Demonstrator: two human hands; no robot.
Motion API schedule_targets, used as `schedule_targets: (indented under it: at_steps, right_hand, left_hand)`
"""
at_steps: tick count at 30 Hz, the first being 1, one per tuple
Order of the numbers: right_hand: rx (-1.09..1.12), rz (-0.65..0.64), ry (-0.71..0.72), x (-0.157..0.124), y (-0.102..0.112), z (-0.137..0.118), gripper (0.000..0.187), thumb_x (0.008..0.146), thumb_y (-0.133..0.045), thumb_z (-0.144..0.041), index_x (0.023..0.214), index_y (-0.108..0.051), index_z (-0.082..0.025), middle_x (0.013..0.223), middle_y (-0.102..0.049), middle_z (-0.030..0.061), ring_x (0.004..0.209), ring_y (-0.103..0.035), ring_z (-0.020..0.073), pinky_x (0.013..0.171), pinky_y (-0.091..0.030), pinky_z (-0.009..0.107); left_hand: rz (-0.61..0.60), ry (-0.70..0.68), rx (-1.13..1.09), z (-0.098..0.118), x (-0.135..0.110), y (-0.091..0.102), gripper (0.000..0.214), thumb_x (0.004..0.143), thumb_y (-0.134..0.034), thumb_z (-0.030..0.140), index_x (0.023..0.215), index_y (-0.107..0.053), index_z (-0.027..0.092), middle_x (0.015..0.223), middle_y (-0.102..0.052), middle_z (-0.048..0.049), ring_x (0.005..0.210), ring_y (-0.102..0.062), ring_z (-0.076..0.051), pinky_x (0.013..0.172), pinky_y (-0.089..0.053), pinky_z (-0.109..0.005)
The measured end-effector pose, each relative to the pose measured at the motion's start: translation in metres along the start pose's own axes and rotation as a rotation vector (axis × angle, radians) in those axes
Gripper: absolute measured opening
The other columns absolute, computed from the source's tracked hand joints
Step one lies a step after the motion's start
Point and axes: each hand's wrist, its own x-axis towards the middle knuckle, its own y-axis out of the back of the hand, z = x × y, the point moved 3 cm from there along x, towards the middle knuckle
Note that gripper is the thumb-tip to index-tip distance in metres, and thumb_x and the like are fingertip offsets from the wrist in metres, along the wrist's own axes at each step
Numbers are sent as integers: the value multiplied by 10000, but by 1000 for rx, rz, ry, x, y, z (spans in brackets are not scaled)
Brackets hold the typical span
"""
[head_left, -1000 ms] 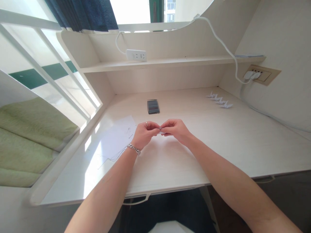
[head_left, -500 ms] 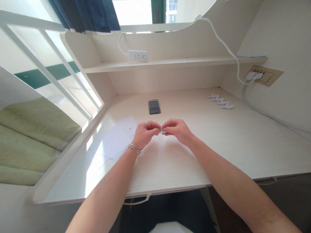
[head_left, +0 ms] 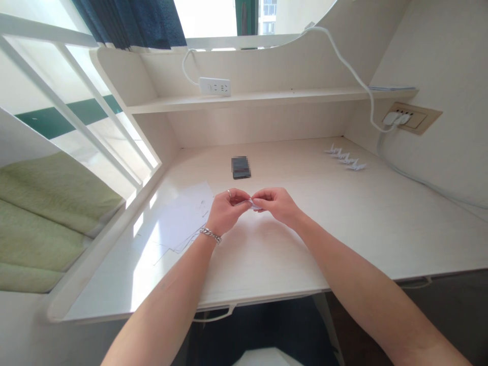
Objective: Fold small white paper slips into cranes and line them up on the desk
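Observation:
A small piece of folded white paper is pinched between my hands just above the middle of the desk. My left hand, with a ring on one finger and a chain bracelet at the wrist, grips its left side. On the right side, the thumb and fingers of my right hand are closed on the same paper. Fingers cover most of it, so its full shape is hidden. Several folded white paper cranes stand in a slanting row toward the back right.
White paper sheets lie spread left of my hands. Beyond my hands is a dark, partly blurred flat object. A power strip rests on the shelf. A white cable runs down to the wall socket.
My fingers have shifted slightly on the folded paper, and a little more of it shows beneath the right thumb. The whole view has moved a little.

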Motion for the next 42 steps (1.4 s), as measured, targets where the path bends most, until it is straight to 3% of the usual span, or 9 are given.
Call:
schedule_targets:
  at_steps: [5, 10, 15, 24, 31, 38, 42]
  right_hand:
    - [-171, 53, 132, -2, 0, -1, 127, 765, -632, -286, 798, -718, -199, 784, -703, 34, 716, -648, 173, 708, -529, 323]
    - [-292, 83, 181, -3, 1, 0, 136, 799, -596, -279, 822, -721, -230, 812, -710, 29, 756, -650, 188, 732, -515, 329]
    - [-284, 72, 164, -3, 1, -1, 137, 803, -595, -277, 802, -718, -219, 783, -705, 27, 717, -653, 181, 709, -525, 324]
    - [-67, 51, 67, -2, -1, -5, 108, 782, -621, -253, 811, -679, -167, 798, -684, 34, 674, -666, 157, 684, -556, 312]
    - [-358, 71, 127, -4, 0, -4, 138, 804, -611, -300, 768, -668, -180, 722, -678, 29, 686, -644, 161, 662, -506, 290]
    - [-402, 77, 124, -5, 1, -10, 137, 810, -579, -275, 747, -663, -187, 668, -657, 9, 647, -620, 151, 628, -462, 272]
    - [-394, 79, 119, -5, 2, -9, 148, 810, -572, -285, 742, -661, -188, 690, -665, 12, 655, -625, 153, 633, -461, 272]
  left_hand:
    - [3, 45, -69, 0, 1, 0, 200, 664, -743, 212, 842, -677, 150, 828, -727, -69, 769, -686, -185, 711, -546, -316]
    - [2, 65, -94, 2, 1, -1, 251, 658, -780, 277, 844, -680, 141, 807, -723, -73, 757, -681, -187, 699, -549, -321]
    - [21, 64, -94, -1, 2, -1, 245, 656, -789, 280, 821, -674, 140, 779, -715, -61, 726, -671, -173, 681, -545, -316]
    - [71, -16, -98, -1, 3, -2, 201, 678, -758, 249, 814, -652, 146, 742, -688, -37, 693, -652, -157, 642, -529, -293]
    - [107, -59, 31, 0, 0, -3, 145, 724, -712, 234, 829, -646, 158, 782, -693, -41, 741, -665, -162, 690, -539, -291]
    - [72, 29, -75, -1, 2, -2, 248, 817, -620, 299, 1020, -638, 157, 814, -727, -65, 737, -675, -170, 713, -559, -329]
    - [52, 69, 11, -3, 3, -1, 287, 814, -628, 392, 961, -665, 148, 842, -714, -71, 720, -671, -170, 714, -557, -330]
